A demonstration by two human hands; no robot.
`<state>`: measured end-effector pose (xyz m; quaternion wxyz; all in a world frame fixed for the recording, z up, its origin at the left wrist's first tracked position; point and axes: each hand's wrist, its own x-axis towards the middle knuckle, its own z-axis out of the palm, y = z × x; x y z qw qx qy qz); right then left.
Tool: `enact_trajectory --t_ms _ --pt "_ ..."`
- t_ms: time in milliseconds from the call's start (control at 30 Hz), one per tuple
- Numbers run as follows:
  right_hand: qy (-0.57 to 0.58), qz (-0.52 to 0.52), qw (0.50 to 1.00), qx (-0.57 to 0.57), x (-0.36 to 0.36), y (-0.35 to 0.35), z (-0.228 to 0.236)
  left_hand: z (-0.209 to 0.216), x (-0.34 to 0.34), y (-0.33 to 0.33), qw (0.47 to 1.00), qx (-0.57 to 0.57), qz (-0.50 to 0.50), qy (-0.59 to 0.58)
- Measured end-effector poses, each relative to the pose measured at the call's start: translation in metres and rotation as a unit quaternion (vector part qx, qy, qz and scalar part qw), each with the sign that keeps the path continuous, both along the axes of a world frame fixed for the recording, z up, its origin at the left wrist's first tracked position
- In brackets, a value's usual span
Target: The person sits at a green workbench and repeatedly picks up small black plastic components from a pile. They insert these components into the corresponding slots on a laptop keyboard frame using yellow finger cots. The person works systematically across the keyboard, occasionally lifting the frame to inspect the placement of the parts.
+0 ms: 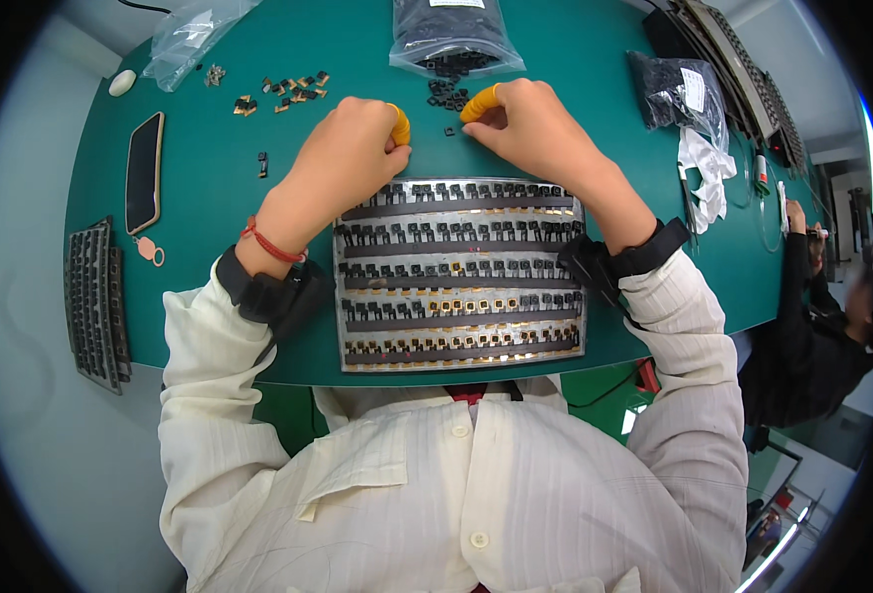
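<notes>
Whether left hand (350,140) or right hand (537,123) pinches anything is hidden.

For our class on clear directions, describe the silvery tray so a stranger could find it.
At the near edge of the green table, below the left hand and right hand, lies the silvery tray. It carries five rows of small black and gold parts and, unlike the dark stacked trays at left, lies alone.

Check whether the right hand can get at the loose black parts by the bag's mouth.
Probably yes: the right hand is right beside the loose black parts, its yellow finger covers toward them, and I see nothing standing between.
</notes>
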<state>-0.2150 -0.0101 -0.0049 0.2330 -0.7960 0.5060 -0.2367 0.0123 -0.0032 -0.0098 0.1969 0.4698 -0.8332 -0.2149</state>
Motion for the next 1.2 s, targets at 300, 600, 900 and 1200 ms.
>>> enact_trajectory --t_ms 300,600,900,1200 --pt "0.05 0.011 0.999 -0.013 0.021 -0.001 -0.007 0.018 0.006 0.05 0.999 0.005 -0.029 0.012" --pt "0.004 0.031 0.999 0.024 0.012 0.038 0.023 0.018 0.005 0.128 0.994 0.044 -0.1 -0.004" --pt "0.026 0.071 0.994 0.078 -0.031 0.149 0.034 0.012 0.0 0.141 0.98 -0.082 -0.159 -0.089" --pt "0.046 0.047 0.997 0.03 -0.028 0.168 0.008 0.029 -0.013 0.159 0.967 0.012 -0.179 -0.182"
